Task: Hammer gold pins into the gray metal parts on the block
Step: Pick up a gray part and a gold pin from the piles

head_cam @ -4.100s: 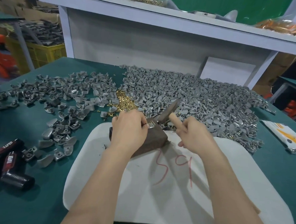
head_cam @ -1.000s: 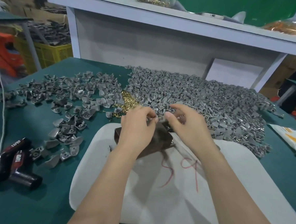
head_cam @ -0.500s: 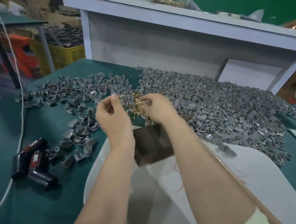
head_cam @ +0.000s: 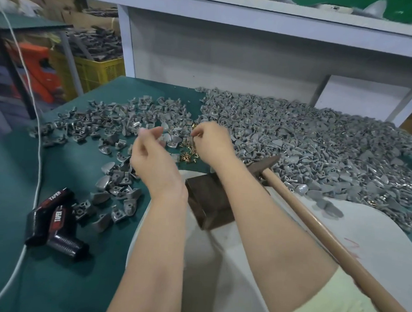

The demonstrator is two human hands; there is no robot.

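Observation:
The dark brown block [head_cam: 212, 201] stands on the white board [head_cam: 278, 259], with nothing visible on its top. My right hand [head_cam: 211, 145] reaches over it to the small heap of gold pins [head_cam: 188, 155], thumb and fingertips pinched together on pins. My left hand [head_cam: 152, 154] hovers left of the pins, blurred, fingers loosely curled, with nothing visible in it. The hammer [head_cam: 316, 223] lies across the board, its head [head_cam: 263, 163] beside the block and its wooden handle running to the lower right. A big heap of gray metal parts [head_cam: 320, 147] covers the right of the table.
A looser scatter of gray parts [head_cam: 120, 127] lies on the green table at the left. Two black boxes marked TAPER [head_cam: 53, 221] and a white cable [head_cam: 39, 147] lie at the near left. A white shelf unit [head_cam: 229, 49] closes off the back. A yellow crate [head_cam: 97, 71] stands beyond the table.
Both hands have left the block and gone forward-left. The right hand has dropped onto the pin heap and the left hand has drifted left. The hammer has been laid down on the board.

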